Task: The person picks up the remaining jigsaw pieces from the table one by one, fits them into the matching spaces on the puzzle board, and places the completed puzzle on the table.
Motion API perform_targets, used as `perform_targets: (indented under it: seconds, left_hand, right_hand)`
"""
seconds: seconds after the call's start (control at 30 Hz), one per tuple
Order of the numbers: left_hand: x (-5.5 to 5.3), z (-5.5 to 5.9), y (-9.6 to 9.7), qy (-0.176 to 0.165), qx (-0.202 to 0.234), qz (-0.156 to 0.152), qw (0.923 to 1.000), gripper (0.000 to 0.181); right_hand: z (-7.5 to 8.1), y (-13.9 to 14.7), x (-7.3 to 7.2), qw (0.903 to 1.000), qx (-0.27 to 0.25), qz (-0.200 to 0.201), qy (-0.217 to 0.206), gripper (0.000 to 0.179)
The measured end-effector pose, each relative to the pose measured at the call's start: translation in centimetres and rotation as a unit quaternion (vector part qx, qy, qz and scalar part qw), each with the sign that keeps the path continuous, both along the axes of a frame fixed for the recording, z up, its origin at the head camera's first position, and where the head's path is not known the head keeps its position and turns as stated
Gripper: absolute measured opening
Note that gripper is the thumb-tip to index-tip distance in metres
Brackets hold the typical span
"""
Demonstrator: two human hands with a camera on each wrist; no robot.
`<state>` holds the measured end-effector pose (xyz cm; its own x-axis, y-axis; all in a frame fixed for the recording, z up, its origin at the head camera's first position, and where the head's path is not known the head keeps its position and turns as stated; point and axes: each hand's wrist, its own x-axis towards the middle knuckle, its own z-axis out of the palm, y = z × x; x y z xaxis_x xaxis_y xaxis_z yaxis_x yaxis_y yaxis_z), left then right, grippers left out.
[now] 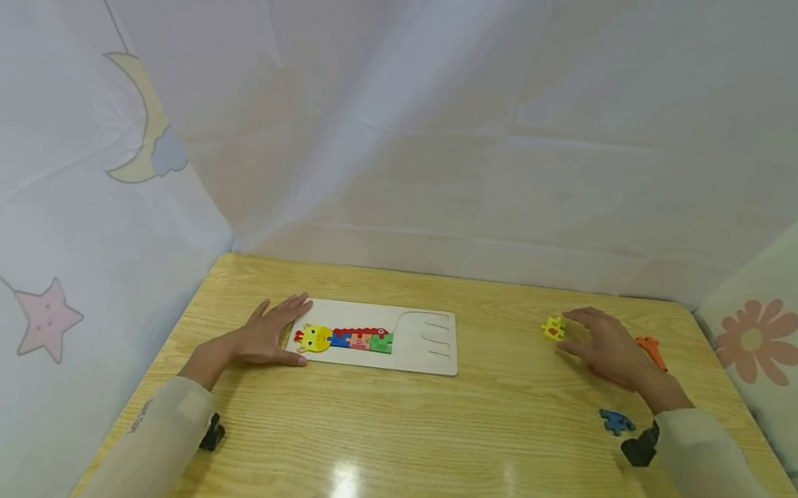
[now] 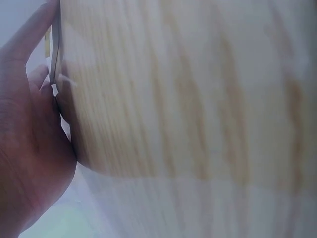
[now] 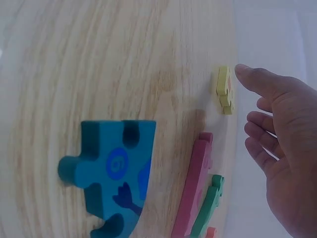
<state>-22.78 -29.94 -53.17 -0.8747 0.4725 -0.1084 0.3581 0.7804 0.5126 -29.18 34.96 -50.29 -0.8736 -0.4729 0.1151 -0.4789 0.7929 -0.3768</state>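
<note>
My left hand (image 1: 266, 335) rests at the left end of a white puzzle board (image 1: 423, 353), fingers at its upper corner and thumb along the lower one. On the board lies a partly filled giraffe: a yellow head piece (image 1: 315, 338), then blue, pink and green neck pieces with a red mane. Over on the right, my right hand (image 1: 605, 348) hovers with relaxed, parted fingers beside a yellow puzzle piece (image 1: 553, 328). In the right wrist view the thumb tip is close to that yellow piece (image 3: 224, 89), with nothing between thumb and fingers.
A blue puzzle piece (image 1: 616, 421) marked 6 lies nearer me, by the right wrist. Pink (image 3: 194, 186) and green (image 3: 208, 206) pieces lie under the right hand, and an orange piece (image 1: 650, 351) beyond it. Fabric walls surround the wooden table (image 1: 344, 435).
</note>
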Motion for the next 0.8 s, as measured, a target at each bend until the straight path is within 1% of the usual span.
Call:
perform_targets:
  seconds: [0.13, 0.23, 0.5, 0.67, 0.8]
  left_hand:
    - [0.0, 0.3, 0.0, -0.005, -0.009, 0.001, 0.9999, 0.112]
    - [0.1, 0.5, 0.0, -0.003, -0.009, 0.000, 1.0000, 0.111]
    - [0.1, 0.5, 0.0, 0.005, -0.012, -0.015, 0.9998, 0.108]
    - [0.1, 0.5, -0.1, 0.011, -0.015, -0.018, 0.9997, 0.107]
    - [0.2, 0.6, -0.1, 0.011, -0.009, -0.020, 0.9997, 0.106]
  right_hand:
    - [-0.1, 0.1, -0.1, 1.0000, 0.005, -0.002, -0.004, 0.064]
    - [-0.2, 0.1, -0.2, 0.9999, 0.005, -0.008, -0.012, 0.065]
    - [-0.6, 0.3, -0.6, 0.9995, -0.002, -0.012, -0.030, 0.067]
    - [-0.9, 0.2, -0.8, 0.9994, -0.017, -0.011, -0.028, 0.067]
    - [-1.1, 0.1, -1.0, 0.9995, -0.016, -0.010, -0.025, 0.067]
